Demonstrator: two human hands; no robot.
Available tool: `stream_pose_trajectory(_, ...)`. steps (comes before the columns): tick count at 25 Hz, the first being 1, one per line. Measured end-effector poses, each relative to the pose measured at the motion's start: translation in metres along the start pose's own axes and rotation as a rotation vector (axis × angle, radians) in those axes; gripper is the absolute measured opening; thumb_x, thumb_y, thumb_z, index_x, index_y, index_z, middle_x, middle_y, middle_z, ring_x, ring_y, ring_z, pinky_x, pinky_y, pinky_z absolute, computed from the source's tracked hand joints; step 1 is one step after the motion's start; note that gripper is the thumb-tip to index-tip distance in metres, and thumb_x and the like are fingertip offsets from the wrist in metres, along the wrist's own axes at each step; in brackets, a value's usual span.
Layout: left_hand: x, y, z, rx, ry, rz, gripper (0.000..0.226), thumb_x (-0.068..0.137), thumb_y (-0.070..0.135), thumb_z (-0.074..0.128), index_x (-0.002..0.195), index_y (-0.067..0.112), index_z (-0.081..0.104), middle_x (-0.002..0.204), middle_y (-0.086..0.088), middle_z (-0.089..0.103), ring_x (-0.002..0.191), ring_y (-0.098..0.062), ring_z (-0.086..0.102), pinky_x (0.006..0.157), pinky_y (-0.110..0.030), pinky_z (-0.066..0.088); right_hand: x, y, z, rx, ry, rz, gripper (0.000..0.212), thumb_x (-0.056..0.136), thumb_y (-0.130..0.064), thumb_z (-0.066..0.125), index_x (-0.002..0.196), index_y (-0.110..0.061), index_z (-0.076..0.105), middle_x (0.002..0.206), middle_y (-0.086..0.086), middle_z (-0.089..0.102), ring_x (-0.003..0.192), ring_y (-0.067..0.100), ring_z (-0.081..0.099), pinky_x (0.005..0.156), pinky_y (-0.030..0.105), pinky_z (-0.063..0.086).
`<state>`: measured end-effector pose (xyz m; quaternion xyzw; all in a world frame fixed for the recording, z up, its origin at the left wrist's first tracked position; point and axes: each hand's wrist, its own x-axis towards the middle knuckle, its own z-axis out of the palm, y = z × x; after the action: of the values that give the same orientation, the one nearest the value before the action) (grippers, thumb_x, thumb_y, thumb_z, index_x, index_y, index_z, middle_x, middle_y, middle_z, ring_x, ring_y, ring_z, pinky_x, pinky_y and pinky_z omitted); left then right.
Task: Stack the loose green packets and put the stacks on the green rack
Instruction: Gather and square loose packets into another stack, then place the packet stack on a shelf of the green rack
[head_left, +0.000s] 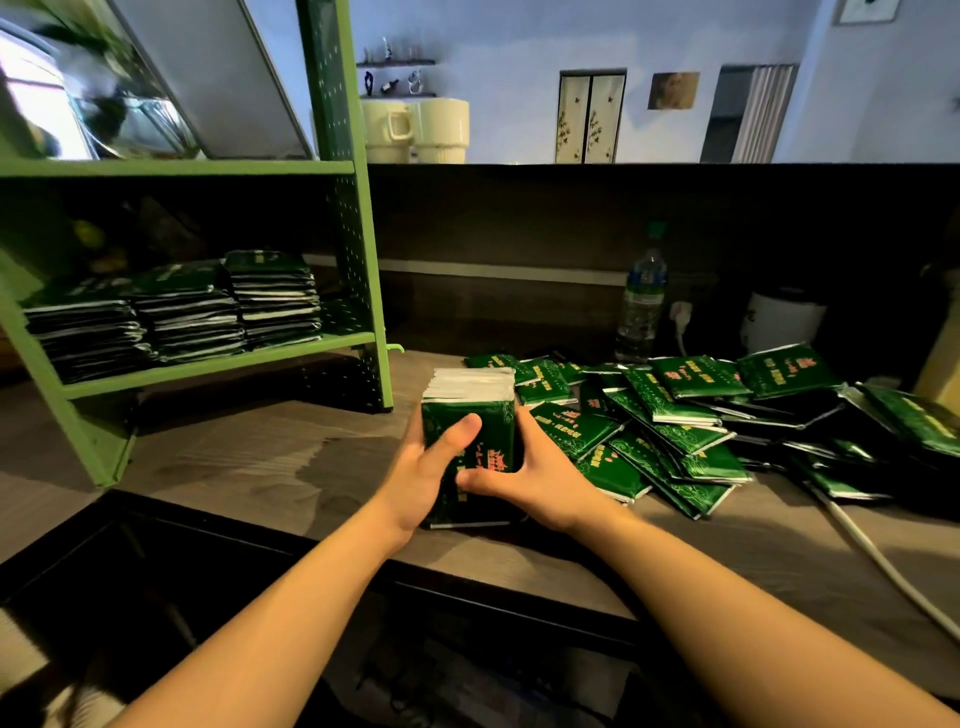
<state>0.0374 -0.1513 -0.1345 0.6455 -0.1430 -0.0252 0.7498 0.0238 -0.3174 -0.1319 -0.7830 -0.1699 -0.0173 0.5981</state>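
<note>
A stack of green packets stands on the wooden table just in front of me, its white edges showing on top. My left hand grips its left side with the thumb laid across the front. My right hand grips its right side, thumb across the lower front. A loose heap of green packets lies spread on the table to the right. The green rack stands at the left, and its lower shelf holds three stacks of packets.
A water bottle stands behind the heap, with a white pot and a plug beside it. A white cable runs along the table at the right. The table's dark front edge lies under my forearms.
</note>
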Motion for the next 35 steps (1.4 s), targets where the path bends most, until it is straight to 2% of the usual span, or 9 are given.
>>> stream_pose_trajectory(4, -0.005, 0.03, 0.0, -0.05, 0.044, 0.006, 0.077, 0.069, 0.047, 0.078, 0.137, 0.017, 0.054, 0.124, -0.003, 0.072, 0.117, -0.02, 0.067, 0.093, -0.031, 0.055, 0.005, -0.021, 0.009, 0.087, 0.028, -0.001, 0.071, 0.07, -0.023, 0.085, 0.131, -0.021, 0.048, 0.121, 0.002, 0.067, 0.111, 0.016, 0.065, 0.096, 0.036, 0.053)
stream_pose_trajectory(7, -0.004, 0.063, -0.009, -0.107, 0.116, 0.025, 0.067, 0.073, 0.031, 0.085, 0.129, 0.009, 0.057, 0.119, -0.012, 0.072, 0.106, -0.024, 0.072, 0.09, -0.039, 0.058, 0.015, -0.049, 0.018, 0.108, 0.012, -0.035, 0.067, 0.076, -0.026, 0.081, 0.133, -0.018, 0.046, 0.12, 0.001, 0.066, 0.11, 0.011, 0.064, 0.09, 0.027, 0.052)
stream_pose_trajectory(12, -0.003, 0.117, -0.032, -0.105, 0.273, 0.076, 0.078, 0.058, 0.052, 0.081, 0.123, 0.013, 0.062, 0.111, -0.01, 0.075, 0.102, -0.027, 0.074, 0.095, -0.05, 0.057, 0.034, -0.105, 0.041, 0.114, -0.037, -0.081, 0.066, 0.083, -0.034, 0.07, 0.139, -0.026, 0.038, 0.122, -0.01, 0.061, 0.105, -0.006, 0.062, 0.081, 0.011, 0.05)
stream_pose_trajectory(18, -0.009, 0.172, -0.07, -0.021, 0.285, 0.051, 0.056, 0.087, 0.045, 0.071, 0.13, 0.015, 0.053, 0.117, -0.006, 0.072, 0.103, -0.02, 0.073, 0.098, -0.044, 0.055, 0.073, -0.16, 0.073, 0.324, -0.029, -0.08, 0.069, 0.073, -0.044, 0.079, 0.132, -0.02, 0.051, 0.122, 0.003, 0.069, 0.109, 0.017, 0.068, 0.099, 0.041, 0.052)
stream_pose_trajectory(23, -0.015, 0.219, -0.1, -0.017, 0.389, 0.209, 0.041, 0.092, 0.032, 0.067, 0.126, 0.01, 0.062, 0.113, -0.004, 0.075, 0.089, -0.005, 0.074, 0.069, -0.016, 0.055, 0.096, -0.206, 0.1, 0.328, -0.114, -0.141, 0.068, 0.074, -0.047, 0.074, 0.134, -0.023, 0.051, 0.122, 0.001, 0.069, 0.113, 0.018, 0.066, 0.104, 0.045, 0.047)
stream_pose_trajectory(27, -0.008, 0.255, -0.122, 0.022, 0.406, 0.21, 0.053, 0.077, 0.051, 0.072, 0.116, 0.015, 0.072, 0.108, -0.002, 0.077, 0.102, -0.018, 0.073, 0.1, -0.041, 0.053, 0.119, -0.244, 0.113, 0.323, -0.092, -0.156, 0.067, 0.072, -0.045, 0.074, 0.13, -0.019, 0.055, 0.118, 0.002, 0.071, 0.109, 0.019, 0.068, 0.102, 0.046, 0.049)
stream_pose_trajectory(29, -0.007, 0.269, -0.131, 0.053, 0.461, 0.185, 0.052, 0.072, 0.057, 0.074, 0.105, 0.018, 0.077, 0.101, 0.0, 0.079, 0.101, -0.021, 0.073, 0.102, -0.046, 0.052, 0.133, -0.258, 0.119, 0.327, -0.131, -0.107, 0.068, 0.072, -0.048, 0.076, 0.131, -0.02, 0.055, 0.118, 0.001, 0.071, 0.11, 0.021, 0.067, 0.101, 0.048, 0.05)
stream_pose_trajectory(31, -0.006, 0.28, -0.142, 0.121, 0.542, 0.18, 0.054, 0.065, 0.065, 0.076, 0.095, 0.02, 0.078, 0.096, 0.002, 0.079, 0.097, -0.02, 0.073, 0.098, -0.046, 0.054, 0.145, -0.269, 0.126, 0.318, -0.185, -0.051, 0.06, 0.078, -0.046, 0.073, 0.13, -0.021, 0.056, 0.118, 0.002, 0.07, 0.11, 0.024, 0.066, 0.096, 0.046, 0.053)
stream_pose_trajectory(35, -0.012, 0.288, -0.168, 0.371, 0.736, 0.367, 0.039, 0.086, 0.061, 0.066, 0.076, 0.024, 0.074, 0.076, 0.01, 0.072, 0.076, -0.007, 0.066, 0.072, -0.027, 0.052, 0.169, -0.288, 0.141, 0.372, -0.18, -0.022, 0.052, 0.083, -0.04, 0.07, 0.127, -0.015, 0.059, 0.115, 0.004, 0.072, 0.1, 0.023, 0.069, 0.083, 0.04, 0.058)
